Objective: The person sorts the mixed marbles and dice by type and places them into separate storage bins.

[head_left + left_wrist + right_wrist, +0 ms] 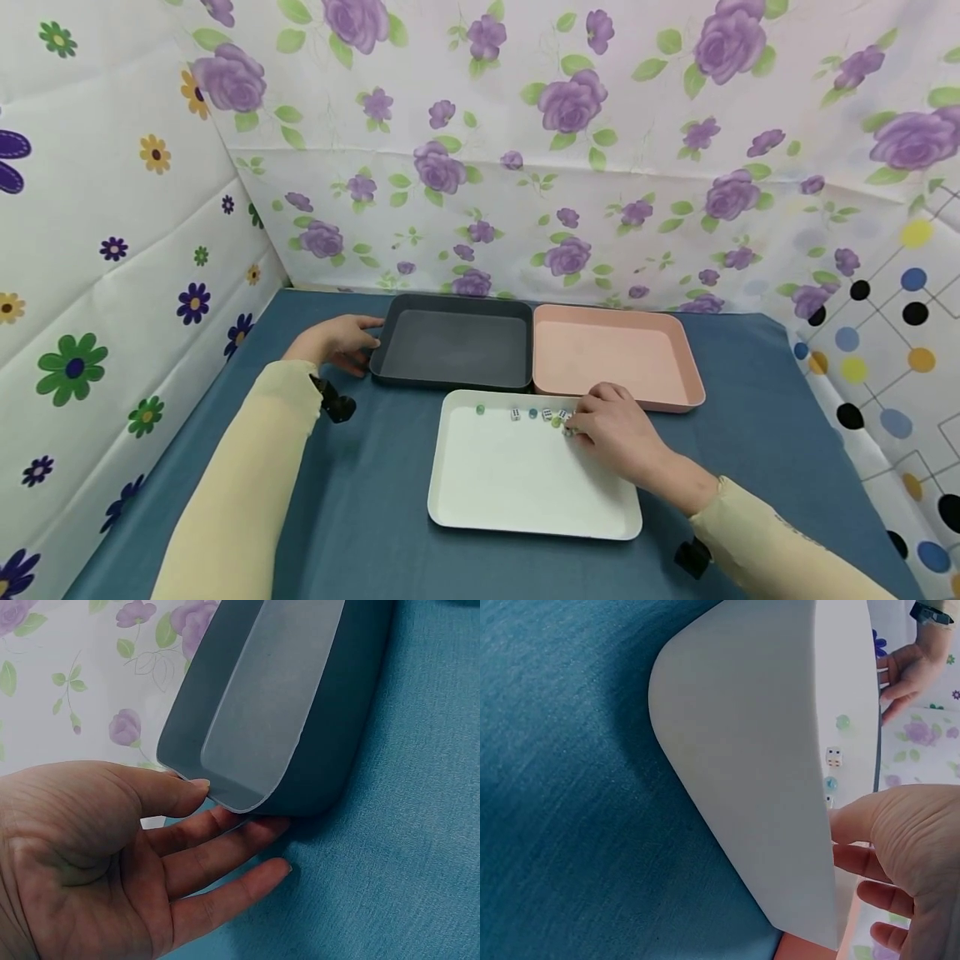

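Note:
My left hand (pixel 341 342) grips the left end of a dark grey tray (pixel 457 382); in the left wrist view the thumb lies over the rim and the other fingers reach beneath it. Over the upper right part of a white tray (pixel 525 492), my right hand (pixel 618 433) has thumb and index finger together at a small die (pixel 568 432). Left of those fingertips lie white dice (pixel 515 414), a blue bead (pixel 533 413) and green beads (pixel 481 409). The right wrist view hides the fingertips behind the white tray's wall (pixel 742 750).
A pink tray (pixel 615 354) stands beside the grey one, behind the white tray. A blue cloth (pixel 375 483) covers the table. Flowered sheets (pixel 487 167) hang at the back and left, and a dotted sheet (pixel 885 375) at the right.

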Demonstrator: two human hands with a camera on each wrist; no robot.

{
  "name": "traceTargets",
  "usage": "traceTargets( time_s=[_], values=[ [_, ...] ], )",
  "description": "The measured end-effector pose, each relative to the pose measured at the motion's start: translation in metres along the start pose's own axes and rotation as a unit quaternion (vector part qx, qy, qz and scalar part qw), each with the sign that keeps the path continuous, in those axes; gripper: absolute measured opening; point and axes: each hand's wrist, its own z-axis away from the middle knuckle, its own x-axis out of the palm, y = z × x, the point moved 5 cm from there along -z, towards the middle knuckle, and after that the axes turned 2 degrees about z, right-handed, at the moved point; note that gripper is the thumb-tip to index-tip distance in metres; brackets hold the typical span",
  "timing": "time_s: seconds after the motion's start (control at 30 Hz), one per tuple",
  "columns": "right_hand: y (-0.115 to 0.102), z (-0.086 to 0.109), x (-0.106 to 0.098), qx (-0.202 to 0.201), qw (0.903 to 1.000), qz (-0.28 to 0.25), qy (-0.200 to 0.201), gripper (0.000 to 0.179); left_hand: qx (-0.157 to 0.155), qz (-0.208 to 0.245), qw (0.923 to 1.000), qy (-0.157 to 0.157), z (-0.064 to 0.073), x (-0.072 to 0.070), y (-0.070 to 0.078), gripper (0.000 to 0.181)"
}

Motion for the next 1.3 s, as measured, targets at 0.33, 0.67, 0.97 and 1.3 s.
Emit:
traceTargets(
  time_s=[0.33, 0.67, 0.97, 1.3],
  values=[
    [-0.002, 0.004, 0.003, 0.008, 0.9991, -0.04, -0.005, 0.021, -0.002, 0.009, 0.9999, 0.007, 0.002, 0.001, 0.001, 0.063],
    [-0.006, 0.011, 0.003, 0.024, 0.9971, -0.072, 0.002, 0.02, -0.004, 0.017, 0.9998, 0.007, 0.002, 0.002, 0.001, 0.063],
    [-0.009, 0.016, 0.005, 0.047, 0.9971, -0.056, 0.019, 0.015, -0.003, 0.016, 0.9998, 0.009, 0.003, 0.002, 0.001, 0.062],
    [-0.011, 0.018, 0.008, 0.055, 0.9963, -0.065, 0.016, 0.013, -0.006, 0.014, 0.9998, 0.011, 0.002, 0.002, 0.001, 0.063]
  ],
)
